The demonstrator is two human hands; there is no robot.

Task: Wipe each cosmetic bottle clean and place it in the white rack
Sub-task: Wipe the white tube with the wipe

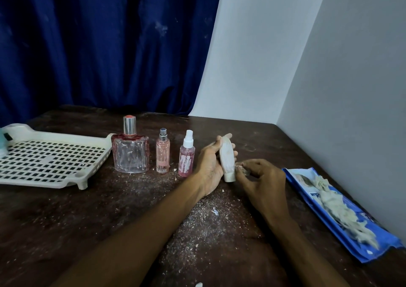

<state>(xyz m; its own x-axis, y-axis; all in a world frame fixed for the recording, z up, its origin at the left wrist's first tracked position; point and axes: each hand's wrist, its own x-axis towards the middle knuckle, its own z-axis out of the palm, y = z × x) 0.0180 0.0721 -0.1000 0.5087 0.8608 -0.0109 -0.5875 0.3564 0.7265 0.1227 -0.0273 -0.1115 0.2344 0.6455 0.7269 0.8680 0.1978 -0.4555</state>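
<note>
My left hand [209, 166] holds a dusty white tube [227, 157], cap end toward me, its fingers curled round the far side. My right hand [261, 176] pinches a small wad of wipe [241, 169] against the tube near its cap. To the left stand three bottles in a row: a large clear glass perfume bottle [130, 152], a slim pink bottle [162, 155] and a pink spray bottle [187, 157]. The white rack [52, 161] lies at the table's left, with a pale teal item [3, 141] at its far left edge.
A blue packet [342, 218] with a heap of used whitish wipes [334, 205] lies at the right, by the grey wall. White dust and crumbs litter the dark wooden table [87, 220]. A blue curtain hangs behind.
</note>
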